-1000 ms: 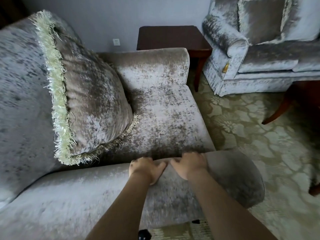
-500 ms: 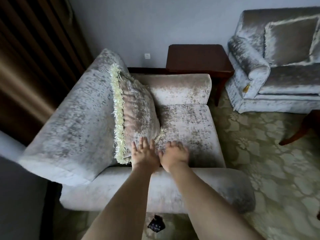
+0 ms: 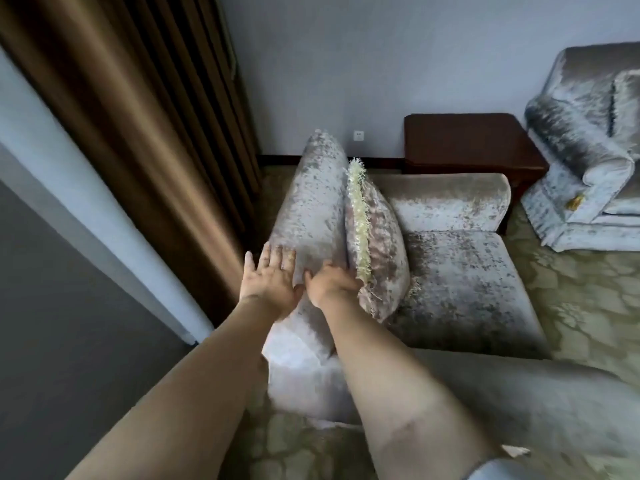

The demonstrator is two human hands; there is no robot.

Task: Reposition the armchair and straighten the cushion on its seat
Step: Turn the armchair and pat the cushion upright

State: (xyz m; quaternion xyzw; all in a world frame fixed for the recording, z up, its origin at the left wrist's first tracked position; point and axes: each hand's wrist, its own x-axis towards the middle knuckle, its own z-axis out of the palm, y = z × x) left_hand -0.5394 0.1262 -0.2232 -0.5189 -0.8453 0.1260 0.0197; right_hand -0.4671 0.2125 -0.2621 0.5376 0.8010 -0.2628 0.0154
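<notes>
The silver-grey velvet armchair (image 3: 460, 282) fills the middle of the head view, its backrest (image 3: 311, 209) to the left of the seat. A matching cushion (image 3: 381, 244) with a pale fringe stands upright on edge against the backrest. My left hand (image 3: 268, 277) lies flat, fingers spread, on the outer side of the backrest near its top edge. My right hand (image 3: 329, 280) is curled over the backrest's top edge, its fingers reaching the cushion's fringe. Whether it grips the cushion or only the backrest is unclear.
A brown curtain (image 3: 138, 133) and a pale wall panel stand close on the left of the chair. A dark wooden side table (image 3: 467, 140) sits behind the far armrest, with a second velvet sofa (image 3: 588, 161) to the right. Patterned carpet (image 3: 581, 299) covers the floor.
My hands moved from the near armrest to the seat by the cushion, then left onto the backrest. My view has pulled back and swung left, bringing the curtain in.
</notes>
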